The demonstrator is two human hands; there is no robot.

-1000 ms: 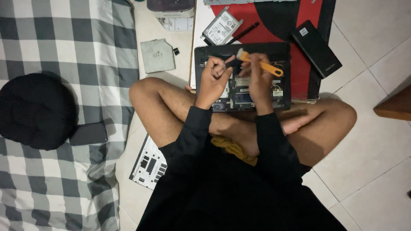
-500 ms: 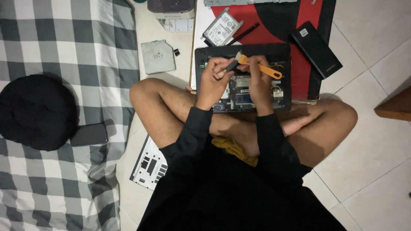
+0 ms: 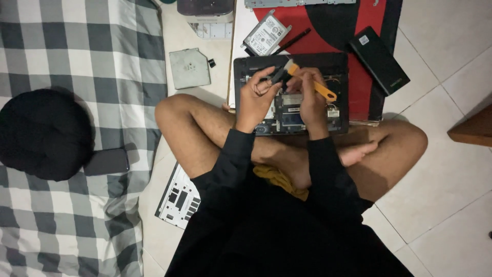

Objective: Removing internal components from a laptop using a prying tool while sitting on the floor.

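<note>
Brush (image 3: 307,82), orange handle w/ dark bristles, sits over the rear edge of the opened laptop base (image 3: 338,110); bristle end points up-left, handle runs down-right. Right hand (image 3: 310,97) is closed round the handle near the ferrule. Left hand (image 3: 256,97) is curled, fingertips pinched at the bristle tip; cannot tell if it holds a separate small part. Both hands hover above the exposed board, approx. centre of the chassis.

Laptop base lies on a red-and-black mat (image 3: 369,31), directly in front of the crossed legs. On the mat, just beyond the base: 1 bare hard drive (image 3: 266,33) and 1 dark pen-like tool (image 3: 292,41). Black slab, prob. a battery pack (image 3: 379,60), lies to the right, partly off the mat. Grey cover plate (image 3: 189,67) lies on the floor tiles to the left. White vented panel (image 3: 179,200) lies beside the left thigh. Checked blanket (image 3: 61,51) carries 1 black cushion (image 3: 43,133) and 1 phone (image 3: 106,161).

Risks, as judged: bristles may snag thin leads near the board's right edge; loosened dust may settle back on the board; loose parts on the floor sit close to the knees and may be knocked.
</note>
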